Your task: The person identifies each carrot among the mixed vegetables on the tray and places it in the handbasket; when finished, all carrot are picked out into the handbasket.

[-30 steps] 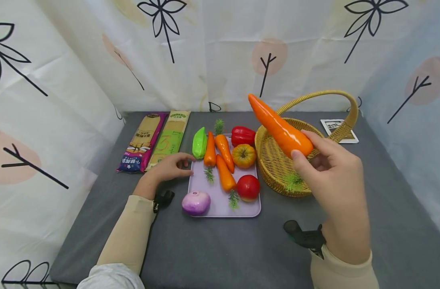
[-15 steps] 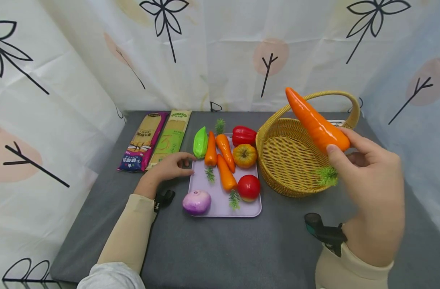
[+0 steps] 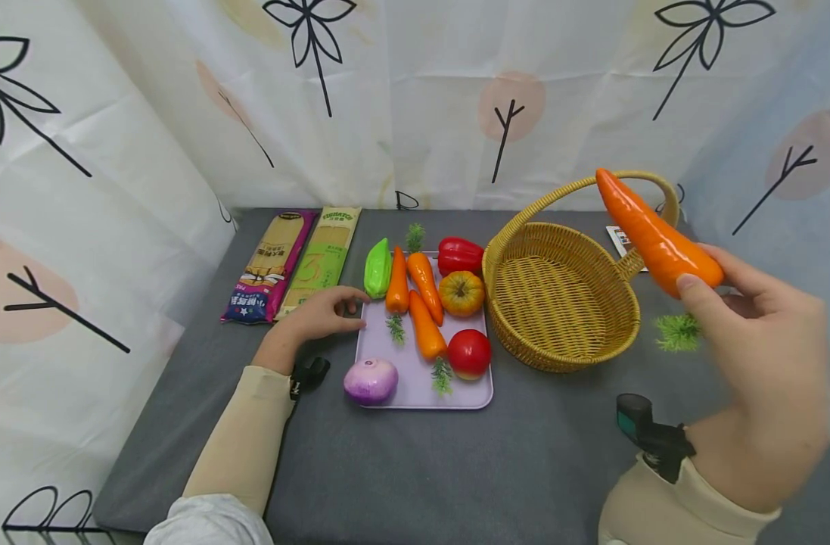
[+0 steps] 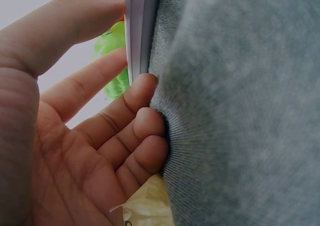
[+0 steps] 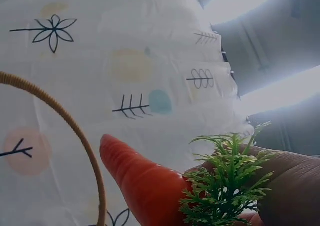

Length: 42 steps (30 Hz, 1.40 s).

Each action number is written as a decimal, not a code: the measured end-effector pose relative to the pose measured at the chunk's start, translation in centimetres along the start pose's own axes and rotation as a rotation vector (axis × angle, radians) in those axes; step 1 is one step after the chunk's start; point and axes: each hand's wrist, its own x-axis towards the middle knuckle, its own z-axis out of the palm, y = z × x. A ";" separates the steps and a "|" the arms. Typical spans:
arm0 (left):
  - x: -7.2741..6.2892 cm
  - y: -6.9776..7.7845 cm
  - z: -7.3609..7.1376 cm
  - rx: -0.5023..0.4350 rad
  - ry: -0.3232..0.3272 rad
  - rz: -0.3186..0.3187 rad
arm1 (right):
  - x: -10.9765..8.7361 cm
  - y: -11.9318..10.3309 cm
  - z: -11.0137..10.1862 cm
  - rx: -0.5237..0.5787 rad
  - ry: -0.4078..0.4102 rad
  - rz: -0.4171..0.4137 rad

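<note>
The right hand (image 3: 769,333) grasped the big orange carrot (image 3: 653,231) at its thick end, between the thumb and the fingers. This carrot was in the air, on the right side of the basket (image 3: 557,303), and its narrow tip was directed to the far left. Its leafy top (image 3: 678,333) hung below, near the thumb. In the head view the carrot passed in front of the basket's handle; whether the two touched, I could not tell.

The left hand (image 3: 322,314) did not grasp anything: its fingers were softly bent, and the thumb and forefinger touched the left edge of the lilac tray (image 3: 415,390). On the tray were three smaller carrots (image 3: 426,325), a tomato (image 3: 469,353) at the right, a pumpkin (image 3: 461,294) beyond it, a red pepper (image 3: 458,256) at the far right corner, a green vegetable (image 3: 377,269) at the far left corner, and an onion (image 3: 371,381) at the near left corner. Two long packets (image 3: 319,261) lay to the left of the tray.
</note>
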 end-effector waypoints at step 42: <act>0.0 0.1 -0.1 -0.006 -0.004 0.000 | 5.9 2.2 7.3 -0.153 -0.485 0.018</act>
